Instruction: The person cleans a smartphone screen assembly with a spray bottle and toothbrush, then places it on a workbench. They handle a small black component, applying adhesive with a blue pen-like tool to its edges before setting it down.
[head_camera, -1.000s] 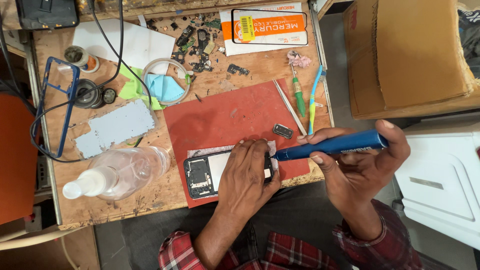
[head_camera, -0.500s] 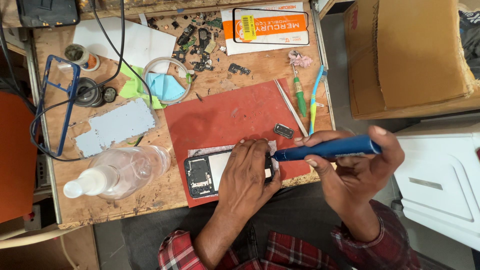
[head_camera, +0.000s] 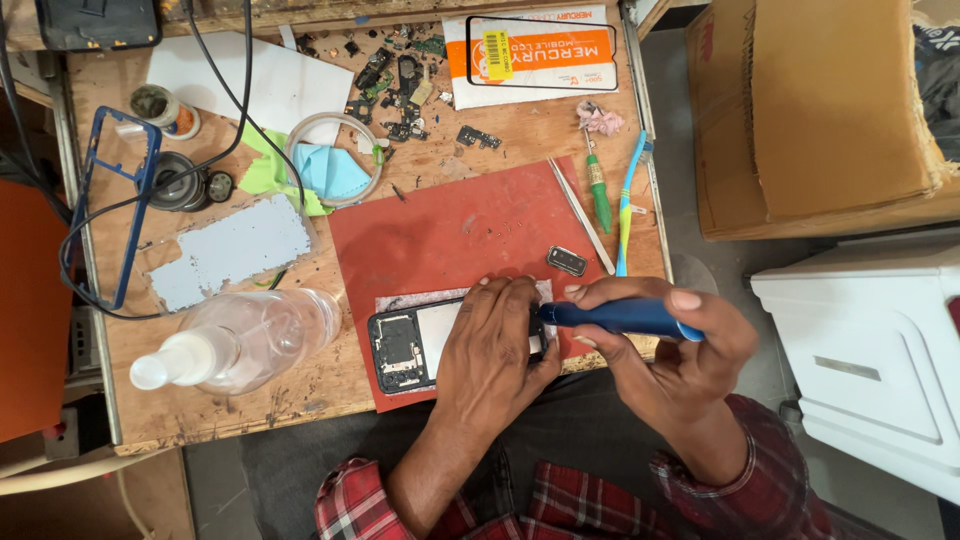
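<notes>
The left hand (head_camera: 495, 350) lies flat on an open phone (head_camera: 415, 347), pressing it down with the fingers spread over its right half. The phone has its back off, so its dark insides show. It rests on a pale cloth on the near edge of a red mat (head_camera: 450, 235). The right hand (head_camera: 665, 345) is curled tight around a blue screwdriver (head_camera: 615, 317), and the tip of the tool points left at the phone's edge, just beside the left hand.

Left of the phone, a clear spray bottle (head_camera: 235, 340) lies on its side on the wooden table (head_camera: 300, 385). A small black part (head_camera: 566, 261) sits on the mat just past the right hand. Farther off are a green screwdriver (head_camera: 597, 190) and a blue toothbrush (head_camera: 628, 205), side by side. A grey plate (head_camera: 230, 250) and a blue phone frame (head_camera: 115, 215) lie to the far left. Many tiny parts (head_camera: 400, 70) are scattered at the back.
</notes>
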